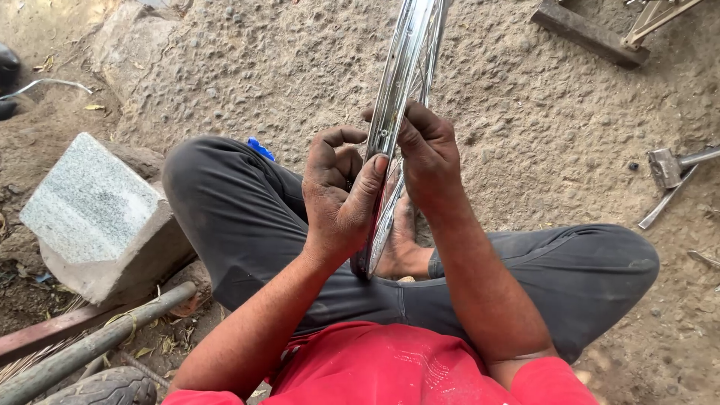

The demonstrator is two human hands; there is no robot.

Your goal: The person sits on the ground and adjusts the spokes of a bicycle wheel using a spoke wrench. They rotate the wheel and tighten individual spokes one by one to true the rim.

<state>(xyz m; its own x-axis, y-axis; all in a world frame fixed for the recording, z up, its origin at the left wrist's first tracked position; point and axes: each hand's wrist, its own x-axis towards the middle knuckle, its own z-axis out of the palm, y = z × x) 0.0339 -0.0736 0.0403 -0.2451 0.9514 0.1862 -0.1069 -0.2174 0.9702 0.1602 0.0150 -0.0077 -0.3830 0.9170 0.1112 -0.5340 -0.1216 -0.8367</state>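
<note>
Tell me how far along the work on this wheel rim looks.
Done: the rim is bare, no tyre on it, spokes fitted. In hand: it stands upright between the knees, left hand and right hand gripping its edge. Left: cannot tell; the hammer lies untouched on the ground.

wheel rim (397,82): bright metal, glossy and smooth, mirror-like along its channel, gripped by the left hand (337,196) and right hand (427,154), both coated in dull dark grime. ground (540,127): rough, pebbled concrete, dusty and matt; stone block (97,210): grey speckled granite, top face sawn flat, sides coarse. trousers (240,217): dark grey cloth, matt; shirt (390,371): red cloth; hammer (671,166): dull worn metal head.
</note>
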